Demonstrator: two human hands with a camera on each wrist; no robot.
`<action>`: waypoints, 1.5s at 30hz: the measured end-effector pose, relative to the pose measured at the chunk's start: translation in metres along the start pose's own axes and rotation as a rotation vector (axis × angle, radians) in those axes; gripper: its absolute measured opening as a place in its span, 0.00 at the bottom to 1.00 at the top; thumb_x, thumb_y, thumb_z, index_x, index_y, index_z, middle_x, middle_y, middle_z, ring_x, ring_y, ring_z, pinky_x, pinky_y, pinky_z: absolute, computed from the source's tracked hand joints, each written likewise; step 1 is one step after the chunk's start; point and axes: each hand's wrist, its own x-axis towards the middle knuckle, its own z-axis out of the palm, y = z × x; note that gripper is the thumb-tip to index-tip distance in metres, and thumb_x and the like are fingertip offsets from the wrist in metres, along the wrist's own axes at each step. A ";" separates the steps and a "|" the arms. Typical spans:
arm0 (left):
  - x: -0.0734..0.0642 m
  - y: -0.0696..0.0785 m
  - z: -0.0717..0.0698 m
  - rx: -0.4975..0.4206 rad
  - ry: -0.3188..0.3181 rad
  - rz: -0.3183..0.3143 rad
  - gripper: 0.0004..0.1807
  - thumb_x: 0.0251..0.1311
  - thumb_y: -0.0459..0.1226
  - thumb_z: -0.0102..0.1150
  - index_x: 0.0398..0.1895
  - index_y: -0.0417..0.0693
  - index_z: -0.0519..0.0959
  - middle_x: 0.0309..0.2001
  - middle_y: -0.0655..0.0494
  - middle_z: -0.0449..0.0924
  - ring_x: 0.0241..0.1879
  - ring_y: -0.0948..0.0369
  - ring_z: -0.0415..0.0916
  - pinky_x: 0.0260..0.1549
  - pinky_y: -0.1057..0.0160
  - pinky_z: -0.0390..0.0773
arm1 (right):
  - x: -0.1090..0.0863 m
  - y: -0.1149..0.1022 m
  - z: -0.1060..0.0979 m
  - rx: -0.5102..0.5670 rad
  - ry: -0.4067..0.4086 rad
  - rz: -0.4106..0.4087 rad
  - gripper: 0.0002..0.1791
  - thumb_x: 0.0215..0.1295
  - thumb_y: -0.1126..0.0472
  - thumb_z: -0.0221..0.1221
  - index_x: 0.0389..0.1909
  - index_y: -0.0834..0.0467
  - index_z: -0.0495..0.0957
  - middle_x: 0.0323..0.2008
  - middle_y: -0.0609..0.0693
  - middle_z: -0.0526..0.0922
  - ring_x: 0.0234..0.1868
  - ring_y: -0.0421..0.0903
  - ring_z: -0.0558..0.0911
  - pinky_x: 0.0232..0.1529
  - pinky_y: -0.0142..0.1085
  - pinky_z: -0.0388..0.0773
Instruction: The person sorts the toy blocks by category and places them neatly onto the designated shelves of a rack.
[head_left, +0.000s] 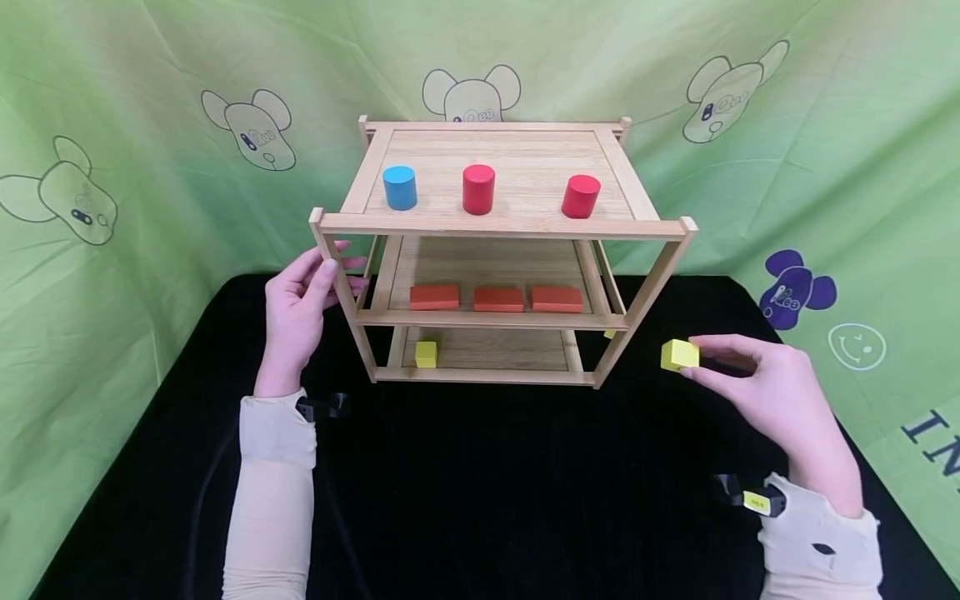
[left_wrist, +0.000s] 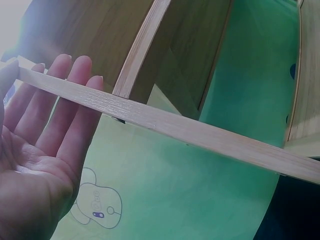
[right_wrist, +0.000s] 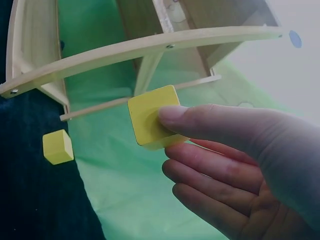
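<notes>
A three-tier wooden shelf [head_left: 487, 227] stands in the middle of the head view. My left hand [head_left: 296, 308] holds its left front post, thumb in front and fingers behind; the left wrist view shows the post [left_wrist: 165, 122] crossing those fingers. Right of the shelf, my right hand [head_left: 772, 387] pinches a yellow cube [head_left: 678, 355] between thumb and fingers, above the black cloth. A second yellow cube [head_left: 426, 354] sits on the bottom tier at the left. Another yellow cube [right_wrist: 57, 146] lies on the black cloth beside the shelf, mostly hidden behind the right post in the head view.
On the top tier stand a blue cylinder [head_left: 401, 188] and two red cylinders, one at the middle [head_left: 478, 190] and one at the right. Three red blocks [head_left: 498, 299] lie in a row on the middle tier. Green printed fabric [head_left: 150, 250] hangs behind the black cloth [head_left: 510, 483].
</notes>
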 end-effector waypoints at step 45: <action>0.000 -0.001 -0.001 0.004 -0.008 0.009 0.15 0.76 0.35 0.54 0.57 0.35 0.81 0.44 0.43 0.87 0.37 0.52 0.88 0.43 0.58 0.86 | -0.012 -0.029 -0.010 0.022 0.106 -0.100 0.19 0.52 0.63 0.78 0.47 0.51 0.89 0.41 0.42 0.89 0.41 0.19 0.79 0.39 0.13 0.70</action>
